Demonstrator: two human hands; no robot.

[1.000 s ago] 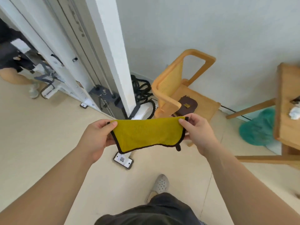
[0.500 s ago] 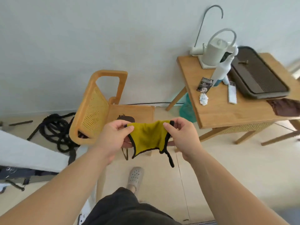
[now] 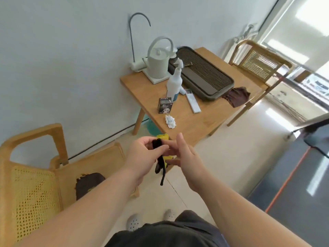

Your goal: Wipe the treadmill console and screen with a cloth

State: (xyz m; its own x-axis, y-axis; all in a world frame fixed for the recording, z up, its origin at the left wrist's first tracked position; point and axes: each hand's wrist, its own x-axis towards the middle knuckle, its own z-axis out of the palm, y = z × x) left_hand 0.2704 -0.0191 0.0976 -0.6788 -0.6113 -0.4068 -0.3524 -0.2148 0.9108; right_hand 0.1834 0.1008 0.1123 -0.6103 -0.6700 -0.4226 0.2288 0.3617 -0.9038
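Observation:
A yellow cloth with black trim (image 3: pixel 167 157) is bunched and folded between my hands at the middle of the view, its black loop hanging down. My left hand (image 3: pixel 142 157) pinches the cloth's top edge between thumb and fingers. My right hand (image 3: pixel 187 157) lies against the cloth's right side with straight fingers and the thumb raised. The treadmill (image 3: pixel 302 184), a dark deck with an orange stripe, runs along the right edge. A dark part of it (image 3: pixel 318 138) juts in at the far right; whether this is the console is unclear.
A wooden table (image 3: pixel 201 120) ahead carries a kettle (image 3: pixel 158 63), spray bottle (image 3: pixel 173 84), dark tray (image 3: pixel 203 73), remote (image 3: pixel 193 102), small box, tissue and brown rag. A rattan chair (image 3: pixel 35 184) stands at my left, another (image 3: pixel 260 61) beyond the table.
My view has swung right from the white frame and chair to the table and treadmill. The spread cloth has been folded together, and my right hand has let go of its corner.

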